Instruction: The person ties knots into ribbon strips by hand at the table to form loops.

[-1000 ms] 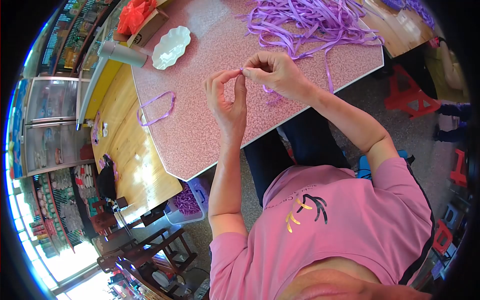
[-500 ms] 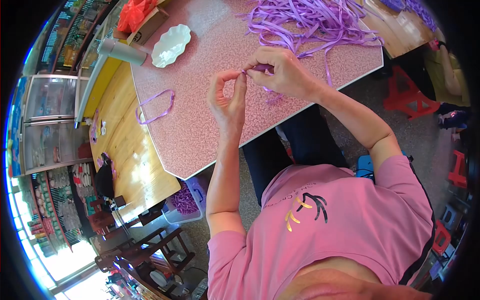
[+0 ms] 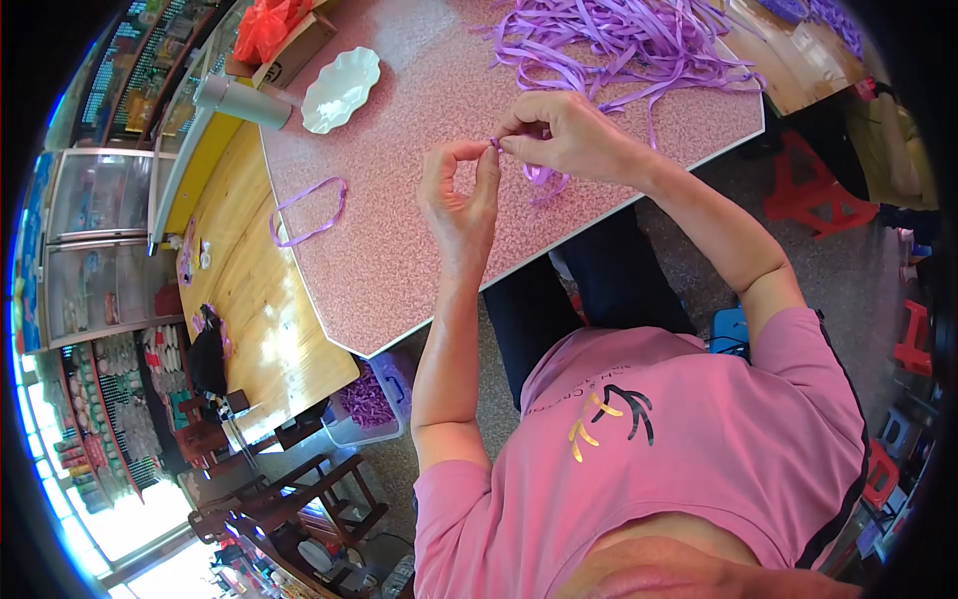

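My left hand [image 3: 462, 200] pinches a small part of a purple ribbon [image 3: 544, 177] between thumb and index finger. Beside it my right hand [image 3: 571, 135] is closed on the same ribbon, fingertips nearly meeting those of the left. The pinched bit looks like a small knot or fold, too small to make out. The rest of the ribbon hangs in loops below my right fingers, over the pink speckled table [image 3: 389, 250]. A large heap of purple ribbons [image 3: 609, 50] lies just beyond my right hand. One separate ribbon loop [image 3: 311, 212] rests at the table's left edge.
A white scalloped dish [image 3: 341, 90], a grey-green bottle [image 3: 242, 101] and a cardboard box [image 3: 294, 50] with a red plastic bag [image 3: 271, 28] stand at the far left. Below the table's left corner is a plastic bin [image 3: 371, 404] of purple pieces. Red stools [image 3: 813, 188] stand right.
Both hands have shifted slightly right, still pinching the ribbon. More of the ribbon's loops now show below my right hand.
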{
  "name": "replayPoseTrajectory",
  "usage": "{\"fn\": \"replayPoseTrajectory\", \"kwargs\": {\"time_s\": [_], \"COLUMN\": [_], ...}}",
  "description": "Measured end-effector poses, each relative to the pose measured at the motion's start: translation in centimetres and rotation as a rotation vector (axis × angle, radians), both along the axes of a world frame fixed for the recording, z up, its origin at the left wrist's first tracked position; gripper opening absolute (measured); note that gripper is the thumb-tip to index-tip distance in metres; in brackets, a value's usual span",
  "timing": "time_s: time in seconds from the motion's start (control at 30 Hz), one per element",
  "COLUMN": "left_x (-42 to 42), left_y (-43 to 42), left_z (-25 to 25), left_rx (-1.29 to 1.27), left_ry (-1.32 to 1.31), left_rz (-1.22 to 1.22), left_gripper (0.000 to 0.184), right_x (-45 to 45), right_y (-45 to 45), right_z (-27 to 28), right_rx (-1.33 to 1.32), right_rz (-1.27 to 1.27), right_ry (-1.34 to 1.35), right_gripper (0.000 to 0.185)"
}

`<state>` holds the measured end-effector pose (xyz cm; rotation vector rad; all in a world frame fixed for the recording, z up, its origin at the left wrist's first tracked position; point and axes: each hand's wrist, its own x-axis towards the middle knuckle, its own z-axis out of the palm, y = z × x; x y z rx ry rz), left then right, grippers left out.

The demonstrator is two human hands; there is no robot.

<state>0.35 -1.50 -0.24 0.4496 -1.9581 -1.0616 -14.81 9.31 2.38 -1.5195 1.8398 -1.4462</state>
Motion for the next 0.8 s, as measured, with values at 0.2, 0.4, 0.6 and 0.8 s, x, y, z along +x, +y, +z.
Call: {"fn": "replayPoseTrajectory", "kwargs": {"time_s": [0.2,0.4,0.6,0.8], "left_x": [-0.1,0.1,0.1,0.0], "left_y": [0.0,0.0,0.1,0.4], "left_z": [-0.1,0.3,0.3,0.6], "left_rx": [-0.044,0.028,-0.013,-0.203], "left_ry": [-0.021,-0.017,-0.026,-0.065], "left_rz": [0.021,0.005,0.009,0.011], "left_gripper": [0.010,0.010,0.010,0.009], "right_x": [0.7,0.2,-0.5,-0.2], "right_y": [0.2,0.1,0.1,-0.1], "right_z": [0.3,-0.5,-0.5,-0.3], "right_rx": [0.025,0.028,-0.047,0.109], "right_rz": [-0.055,0.011,0.048,0.016], "right_ry": [-0.025,-0.112,-0.026,-0.069], "right_gripper": [0.027,0.023,0.022,0.014]}}
